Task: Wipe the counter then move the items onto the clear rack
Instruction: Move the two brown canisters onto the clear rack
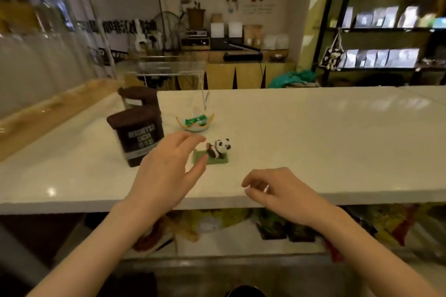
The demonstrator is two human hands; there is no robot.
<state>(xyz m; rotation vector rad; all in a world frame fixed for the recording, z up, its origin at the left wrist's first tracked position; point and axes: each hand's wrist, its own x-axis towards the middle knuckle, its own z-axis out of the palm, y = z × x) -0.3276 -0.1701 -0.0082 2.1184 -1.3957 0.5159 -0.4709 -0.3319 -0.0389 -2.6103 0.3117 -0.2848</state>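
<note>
A small panda figure (220, 149) lies on a green base on the white counter (313, 132). My left hand (166, 171) hovers just left of it, fingers spread, thumb near the base's left edge, holding nothing. My right hand (277, 190) hangs over the counter's front edge with fingers loosely curled and empty. Two brown cocoa tins stand at the left, one (137, 137) in front and another (138, 97) behind it. A small glass bowl (195, 122) holds green-wrapped sweets. The clear rack (164, 67) stands on the counter behind the tins.
A wooden ledge (48, 113) runs along the counter's left side. Below the front edge, a lower shelf (241, 236) holds packets of snacks. Dark shelving (381, 26) stands at the back right, and a wooden cabinet with boxes at the back.
</note>
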